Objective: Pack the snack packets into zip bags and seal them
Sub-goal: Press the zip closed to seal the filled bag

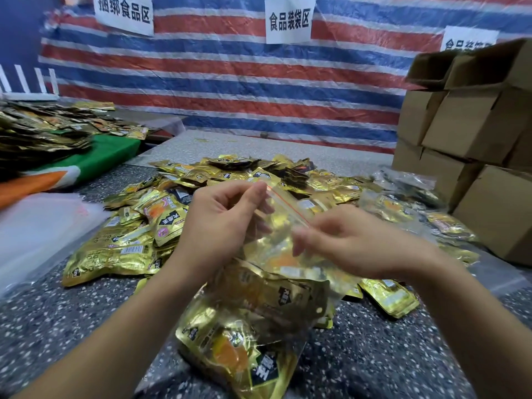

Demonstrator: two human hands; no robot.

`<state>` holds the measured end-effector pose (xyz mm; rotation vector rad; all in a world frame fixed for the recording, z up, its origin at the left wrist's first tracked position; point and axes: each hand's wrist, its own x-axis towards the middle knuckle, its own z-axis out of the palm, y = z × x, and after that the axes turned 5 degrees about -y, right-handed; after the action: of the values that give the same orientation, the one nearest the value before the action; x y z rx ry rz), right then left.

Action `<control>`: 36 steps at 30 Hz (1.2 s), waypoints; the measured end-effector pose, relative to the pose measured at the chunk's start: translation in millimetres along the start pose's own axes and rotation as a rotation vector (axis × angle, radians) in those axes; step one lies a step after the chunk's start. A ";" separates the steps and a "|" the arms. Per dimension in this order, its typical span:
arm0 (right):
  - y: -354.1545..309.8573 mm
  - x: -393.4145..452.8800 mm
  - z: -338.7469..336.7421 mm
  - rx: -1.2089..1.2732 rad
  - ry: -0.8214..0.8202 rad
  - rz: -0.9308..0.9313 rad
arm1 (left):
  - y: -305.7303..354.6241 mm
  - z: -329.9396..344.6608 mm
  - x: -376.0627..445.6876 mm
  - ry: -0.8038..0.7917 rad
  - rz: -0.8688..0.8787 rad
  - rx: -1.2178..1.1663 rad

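The left hand (218,217) and right hand (354,243) each pinched the red zip strip (288,207) of the limp, slippery, light zip bag (276,249), gold snack packets (230,171) heaped at twelve o'clock.

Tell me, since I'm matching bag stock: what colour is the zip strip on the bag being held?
Red-orange, on the clear zip bag; the zip strip shows in the head view.

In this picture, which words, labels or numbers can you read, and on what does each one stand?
"捆绑食品区": left paper sign on the striped tarp wall.
"食品装袋区": middle paper sign on the same wall.
Right paper sign: cut off by the cardboard boxes, not readable.
Gold snack packets: black labels with characters, too blurred to read.
Zip bag: no text visible.
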<state>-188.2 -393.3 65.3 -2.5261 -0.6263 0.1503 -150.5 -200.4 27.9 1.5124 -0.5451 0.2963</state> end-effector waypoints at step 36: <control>-50.7 23.7 -55.3 -0.375 0.358 -0.129 | 39.6 9.0 16.8 -0.001 0.018 -0.267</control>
<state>-175.2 -370.0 139.3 -2.7533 -0.7183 -0.4989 -157.8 -209.7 70.2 1.2498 -0.5761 0.2269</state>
